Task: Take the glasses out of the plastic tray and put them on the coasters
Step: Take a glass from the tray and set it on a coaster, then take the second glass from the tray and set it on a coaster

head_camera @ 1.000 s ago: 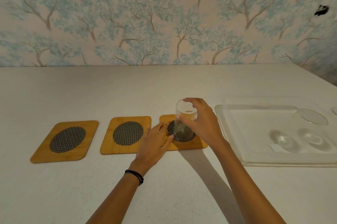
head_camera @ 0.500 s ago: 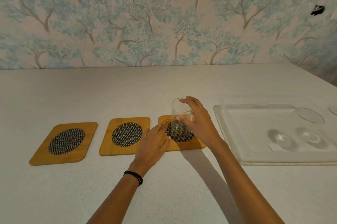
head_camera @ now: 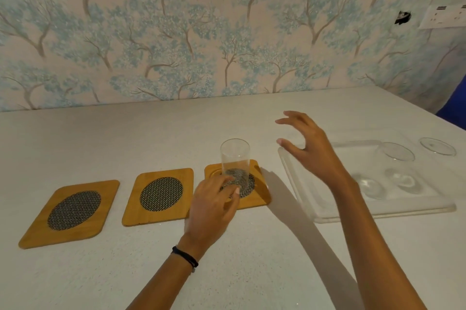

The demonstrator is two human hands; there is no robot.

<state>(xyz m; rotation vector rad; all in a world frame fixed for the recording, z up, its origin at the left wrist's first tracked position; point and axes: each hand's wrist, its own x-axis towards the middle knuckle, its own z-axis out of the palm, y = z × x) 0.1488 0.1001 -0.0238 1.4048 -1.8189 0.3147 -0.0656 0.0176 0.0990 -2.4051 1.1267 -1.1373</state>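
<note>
One glass (head_camera: 235, 162) stands on the coaster (head_camera: 259, 192) nearest the tray (head_camera: 378, 212), two glasses (head_camera: 398, 169) remain in the tray, two coasters (head_camera: 158, 196) wait bare; the right hand (head_camera: 311, 149) hangs spread and empty, the left hand (head_camera: 214, 206) rests loose against that coaster.

A white speckled table (head_camera: 126, 138) runs back to wallpaper (head_camera: 176, 32) printed with pale blue trees. Near the wall's right edge sit a dark hole (head_camera: 402, 17) and a white paper (head_camera: 443, 17).
</note>
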